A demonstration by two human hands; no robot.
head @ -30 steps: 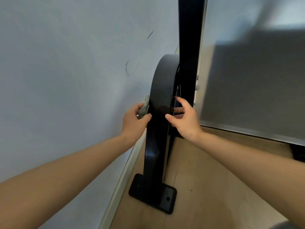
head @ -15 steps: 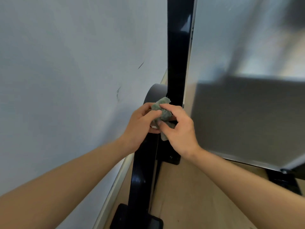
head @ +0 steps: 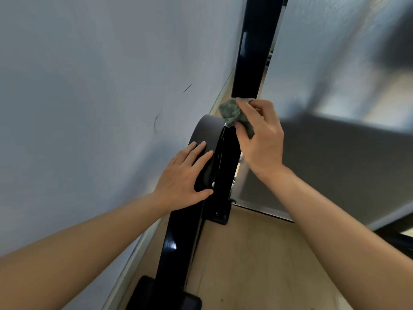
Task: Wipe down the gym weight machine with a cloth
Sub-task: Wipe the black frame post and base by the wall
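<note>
Cloth (head: 234, 113) bunched in right hand (head: 261, 139) | left hand (head: 183, 177) flat on frame (head: 254, 52)

cloth (head: 232, 113) now in right hand (head: 261, 139), left hand (head: 181, 177) flat on curved guard (head: 205, 128)

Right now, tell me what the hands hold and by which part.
The right hand pinches the bunched green cloth by one end, the other sticking out beside the black post. The left hand holds nothing; it rests flat on the curved guard.
</note>
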